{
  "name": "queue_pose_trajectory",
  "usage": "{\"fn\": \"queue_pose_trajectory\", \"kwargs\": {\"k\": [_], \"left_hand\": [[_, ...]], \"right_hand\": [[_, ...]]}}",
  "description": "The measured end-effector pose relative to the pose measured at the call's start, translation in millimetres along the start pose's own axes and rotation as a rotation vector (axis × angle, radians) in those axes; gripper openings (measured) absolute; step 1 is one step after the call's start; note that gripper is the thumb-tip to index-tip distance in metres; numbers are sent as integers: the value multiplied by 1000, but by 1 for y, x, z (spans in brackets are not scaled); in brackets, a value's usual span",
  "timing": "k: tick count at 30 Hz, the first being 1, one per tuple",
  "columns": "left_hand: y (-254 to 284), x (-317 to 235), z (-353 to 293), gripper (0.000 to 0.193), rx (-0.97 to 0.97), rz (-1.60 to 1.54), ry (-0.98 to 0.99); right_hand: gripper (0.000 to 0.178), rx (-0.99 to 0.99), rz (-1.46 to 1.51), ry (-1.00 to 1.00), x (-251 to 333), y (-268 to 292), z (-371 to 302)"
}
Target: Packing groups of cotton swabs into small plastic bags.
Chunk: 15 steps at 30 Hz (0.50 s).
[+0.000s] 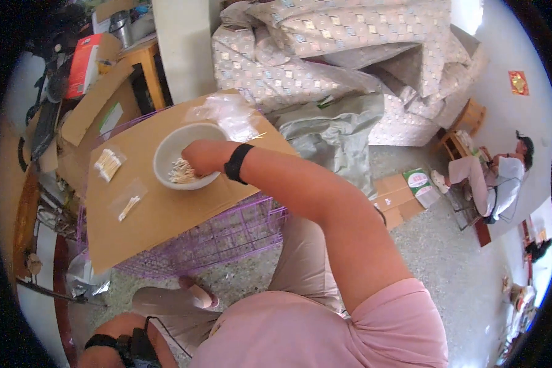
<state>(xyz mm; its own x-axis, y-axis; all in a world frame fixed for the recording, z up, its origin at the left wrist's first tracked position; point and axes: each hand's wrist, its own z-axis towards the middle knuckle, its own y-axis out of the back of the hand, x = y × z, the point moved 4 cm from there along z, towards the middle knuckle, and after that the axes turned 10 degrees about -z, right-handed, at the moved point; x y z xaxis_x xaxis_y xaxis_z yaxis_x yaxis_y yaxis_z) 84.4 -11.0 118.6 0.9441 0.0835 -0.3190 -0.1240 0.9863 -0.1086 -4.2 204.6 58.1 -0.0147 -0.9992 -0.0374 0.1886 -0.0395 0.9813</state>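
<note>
My right hand reaches over the rim into a pale round bowl. Its fingers are bent closed at a heap of cotton swabs in the bowl; the fingertips are partly hidden. Left of the bowl lies a clear bag filled with cotton swabs. Nearer to me is another clear bag with only a few swabs in it. A pile of clear plastic bags lies behind the bowl. At the lower left edge, my left hand shows only as a strapped, rounded part, fingers hidden.
A cardboard sheet covers a purple wire cage as a work surface. Patterned cloth drapes over furniture behind it. Flattened cardboard lies on the floor to the right. A seated person is at the far right. Boxes stand at the left.
</note>
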Motion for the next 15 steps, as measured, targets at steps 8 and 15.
{"fn": "queue_pose_trajectory", "kwargs": {"k": [8,15], "left_hand": [[-85,-37,-20,27,-246,206,26],[-52,-71,-8,16,-1065,1181,204]], "right_hand": [[16,175,-149,-68,-16,9,-7],[12,-33,-16,55,-16,27,-12]]}}
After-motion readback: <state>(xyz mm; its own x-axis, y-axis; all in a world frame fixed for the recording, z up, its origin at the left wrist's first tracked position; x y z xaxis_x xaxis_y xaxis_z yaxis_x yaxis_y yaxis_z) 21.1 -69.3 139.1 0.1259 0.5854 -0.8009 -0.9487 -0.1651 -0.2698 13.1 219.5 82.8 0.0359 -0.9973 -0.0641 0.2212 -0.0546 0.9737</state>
